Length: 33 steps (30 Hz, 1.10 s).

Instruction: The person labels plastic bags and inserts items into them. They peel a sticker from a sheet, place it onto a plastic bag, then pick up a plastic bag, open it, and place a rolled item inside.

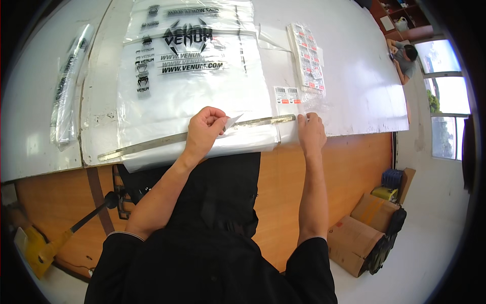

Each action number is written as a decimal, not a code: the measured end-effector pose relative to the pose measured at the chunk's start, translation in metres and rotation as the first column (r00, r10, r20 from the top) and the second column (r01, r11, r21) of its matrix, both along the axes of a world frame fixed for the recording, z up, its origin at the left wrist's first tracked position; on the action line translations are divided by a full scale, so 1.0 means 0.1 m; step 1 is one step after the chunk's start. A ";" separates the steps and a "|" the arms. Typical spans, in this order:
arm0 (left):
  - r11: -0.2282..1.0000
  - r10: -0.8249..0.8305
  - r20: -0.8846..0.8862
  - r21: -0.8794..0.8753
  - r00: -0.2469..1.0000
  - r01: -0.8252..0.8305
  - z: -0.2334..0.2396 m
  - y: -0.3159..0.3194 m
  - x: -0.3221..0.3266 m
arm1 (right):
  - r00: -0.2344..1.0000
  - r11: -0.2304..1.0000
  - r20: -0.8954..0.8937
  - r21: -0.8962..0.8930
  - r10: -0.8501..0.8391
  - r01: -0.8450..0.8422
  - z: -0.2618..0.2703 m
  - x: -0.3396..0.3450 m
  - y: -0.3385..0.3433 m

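My left hand (206, 131) pinches a small whitish piece, perhaps a sticker (234, 121), between thumb and fingers, above a long metal bar (152, 144). The bar lies slantwise across the near part of a stack of clear plastic bags (197, 95) with black Venum printing. Beyond the bar's right end, my right hand (312, 131) rests at the table edge, fingers slightly apart, with nothing seen in it. Two printed labels (287, 95) lie just above that hand. Farther up is a stack of label sheets (306, 57) in crinkled plastic.
Rolled or folded printed plastic bags (70, 87) lie on the white table (357, 87) at the left. A person (406, 60) sits by the far right end. Cardboard boxes (357, 239) stand on the floor at lower right; a yellow object (41, 254) is at lower left.
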<state>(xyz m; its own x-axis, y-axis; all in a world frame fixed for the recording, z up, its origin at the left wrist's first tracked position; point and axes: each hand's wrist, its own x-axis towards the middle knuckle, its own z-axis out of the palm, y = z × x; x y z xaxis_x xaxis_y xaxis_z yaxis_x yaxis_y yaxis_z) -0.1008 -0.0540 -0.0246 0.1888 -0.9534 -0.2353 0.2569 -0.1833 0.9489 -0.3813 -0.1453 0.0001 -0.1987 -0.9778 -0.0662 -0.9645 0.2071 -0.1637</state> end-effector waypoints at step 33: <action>0.996 -0.089 -0.162 -0.034 0.983 0.084 0.34 0.02 0.05 | 0.245 0.971 0.959 -0.084 0.140 -0.225 0.03 0.76 0.52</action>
<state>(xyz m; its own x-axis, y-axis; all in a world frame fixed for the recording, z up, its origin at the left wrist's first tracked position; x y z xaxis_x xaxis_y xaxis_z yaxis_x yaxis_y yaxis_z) -0.0959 -0.0521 0.0095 0.0665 -0.9708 -0.2303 0.3927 -0.1867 0.9005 -0.3056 -0.0937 0.0032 0.2336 -0.9641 -0.1260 -0.1285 0.0978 -0.9869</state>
